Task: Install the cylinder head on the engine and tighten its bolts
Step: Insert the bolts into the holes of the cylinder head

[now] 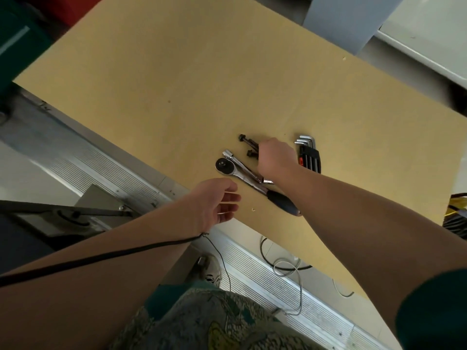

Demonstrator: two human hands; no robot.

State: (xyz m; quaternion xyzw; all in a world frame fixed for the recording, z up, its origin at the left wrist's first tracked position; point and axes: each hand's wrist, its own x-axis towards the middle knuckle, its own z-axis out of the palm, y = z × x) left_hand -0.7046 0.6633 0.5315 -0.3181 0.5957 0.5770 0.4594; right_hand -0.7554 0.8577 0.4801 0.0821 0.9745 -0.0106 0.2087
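Right hand [274,157] reaches forward, fingers curled downward; left hand [214,200] hovers with fingers relaxed, palm inward.

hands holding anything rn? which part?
Right hand is curled over the black bolts, gripping their shank ends; heads stick out free. Left hand is open above the table edge, holding nothing.

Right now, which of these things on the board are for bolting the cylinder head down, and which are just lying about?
For the job:
- black bolts, which the right hand is curled over
- ratchet wrench
- socket extension
- left hand, open, holding nothing

Lying about:
- hex key set, possibly unneeded
- cables on the floor
- tan board
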